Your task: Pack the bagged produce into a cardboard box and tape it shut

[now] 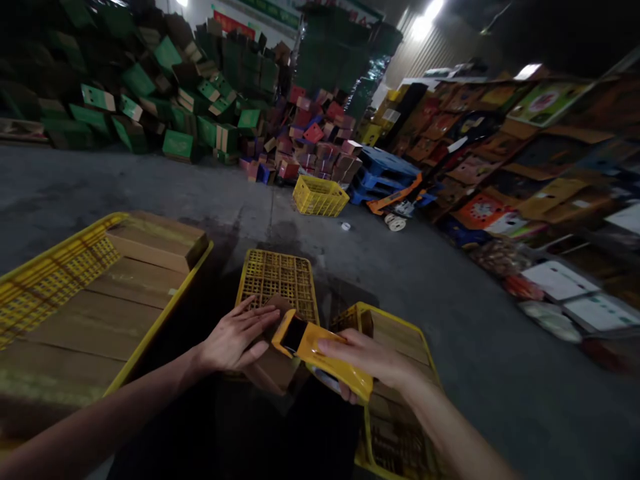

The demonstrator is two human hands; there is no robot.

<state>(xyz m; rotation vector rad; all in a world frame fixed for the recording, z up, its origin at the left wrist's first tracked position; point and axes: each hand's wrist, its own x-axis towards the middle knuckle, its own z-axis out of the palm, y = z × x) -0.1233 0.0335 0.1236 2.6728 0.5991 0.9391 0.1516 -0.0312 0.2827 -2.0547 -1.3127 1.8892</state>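
Observation:
My right hand point(357, 360) grips a yellow tape dispenser point(323, 347), thumb on top and fingers curled beneath; a pale curved edge shows under it. The tool's front end, with a dark section, meets a brown cardboard box point(273, 370). My left hand point(240, 337) lies on that box with fingers spread, pressing its upper side. Under the box is a yellow plastic crate point(277, 270) with a lattice surface, partly hidden by the box and my hands.
A large yellow crate point(203, 263) with cardboard boxes stands at left; another yellow crate point(425, 333) with boxes is at right. Ahead are a yellow crate point(320, 195), a white roll point(345, 227), blue pallets point(385, 167), an orange pallet jack point(395, 200) and heaped green boxes point(179, 145).

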